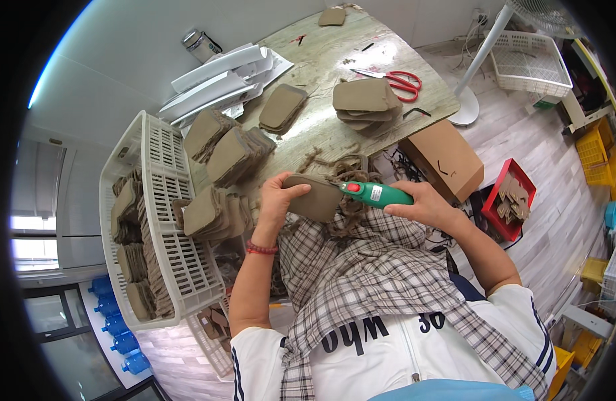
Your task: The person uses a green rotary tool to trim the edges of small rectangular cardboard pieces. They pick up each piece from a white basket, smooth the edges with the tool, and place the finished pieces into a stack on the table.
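My left hand (276,199) pinches a brown fabric pad (313,199) with rounded corners by its left side, thumb on top. In my right hand (423,204) is a green handheld electric cutter (383,194) with a red switch. Its tip meets the right edge of the pad; the blade itself is too small to make out. Tangled brown trimmings (348,217) hang beneath the pad and lie over my checked apron (361,267). Stacks of similar pads stand on the table beyond my hands, among them one stack (238,157) and another (365,103).
A white plastic crate (177,220) filled with pads is at my left. Red-handled scissors (403,83), rolled papers (221,77) and a metal flask (199,45) lie on the table (321,57). To the right are a cardboard box (448,160), a red tray (508,200) and a fan stand (478,73).
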The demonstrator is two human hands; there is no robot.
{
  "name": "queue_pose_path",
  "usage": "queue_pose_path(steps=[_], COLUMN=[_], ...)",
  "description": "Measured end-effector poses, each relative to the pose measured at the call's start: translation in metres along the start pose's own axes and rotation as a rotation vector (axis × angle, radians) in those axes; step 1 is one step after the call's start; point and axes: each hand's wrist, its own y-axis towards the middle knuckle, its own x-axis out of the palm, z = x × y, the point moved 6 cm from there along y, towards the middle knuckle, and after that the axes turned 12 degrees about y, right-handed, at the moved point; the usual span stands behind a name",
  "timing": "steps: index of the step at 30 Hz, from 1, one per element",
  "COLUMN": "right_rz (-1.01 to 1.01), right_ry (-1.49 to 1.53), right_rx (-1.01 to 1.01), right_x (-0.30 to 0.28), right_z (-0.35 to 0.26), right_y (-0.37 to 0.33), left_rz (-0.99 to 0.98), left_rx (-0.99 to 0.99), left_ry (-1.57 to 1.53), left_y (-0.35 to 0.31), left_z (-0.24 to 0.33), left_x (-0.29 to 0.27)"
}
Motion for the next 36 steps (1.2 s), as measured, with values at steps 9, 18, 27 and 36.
queue_pose_path(steps=[9,18,27,36], right_rz=[-0.002,-0.039,0.080,0.492], right_ry=[-0.085,-0.047,0.313,0.442], right_rx=[-0.078,-0.092,-0.006,-0.076], right_x=[0.006,0.014,0.015,-0.038], right_z=[-0.002,-0.012,0.020,0.040], right_y=[0.005,0.016,0.016,-0.027], left_rz=[-0.162,-0.338,-0.188,-0.023], left_rx=[-0.043,-0.138,-0.094,0.207], left_ry=[0.050,0.270,-0.047,-0.433], left_y=[-0.005,-0.001,0.022,0.134], left_z=[0.011,0.011,-0.016,0.082], left_x=[0.028,0.035,0.019,0.054])
